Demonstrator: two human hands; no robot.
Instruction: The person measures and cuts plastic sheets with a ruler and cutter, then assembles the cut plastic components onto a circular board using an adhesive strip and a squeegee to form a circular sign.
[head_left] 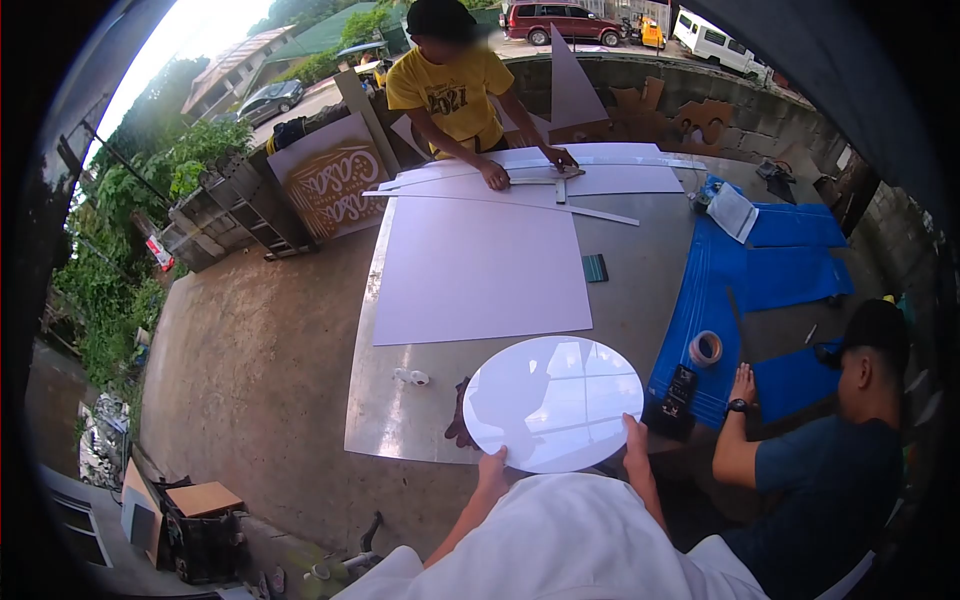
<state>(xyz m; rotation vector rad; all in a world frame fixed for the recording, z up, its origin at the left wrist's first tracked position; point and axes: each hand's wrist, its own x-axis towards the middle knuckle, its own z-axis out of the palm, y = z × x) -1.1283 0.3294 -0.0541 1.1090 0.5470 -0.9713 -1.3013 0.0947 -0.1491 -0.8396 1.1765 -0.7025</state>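
Observation:
A glossy white oval panel (pixel 555 405) is held before me at the near edge of the table, its face mirroring window-like shapes and a dark outline. My left hand (pixel 493 468) is closed on its lower left rim, thumb on top. On the right rim, my right hand (pixel 636 440) grips it the same way; the fingers under both sides are hidden. A dark glove (pixel 459 415) lies just left of the panel, partly covered by it. Close to my right hand sits a black box (pixel 679 390).
A metal table (pixel 400 425) carries a large white sheet (pixel 480 270), blue sheets (pixel 715 290), a tape roll (pixel 705 348) and a small white object (pixel 411 377). Across it, a person in yellow (pixel 455 95) handles white strips. Another person (pixel 830 440) presses a blue sheet at right.

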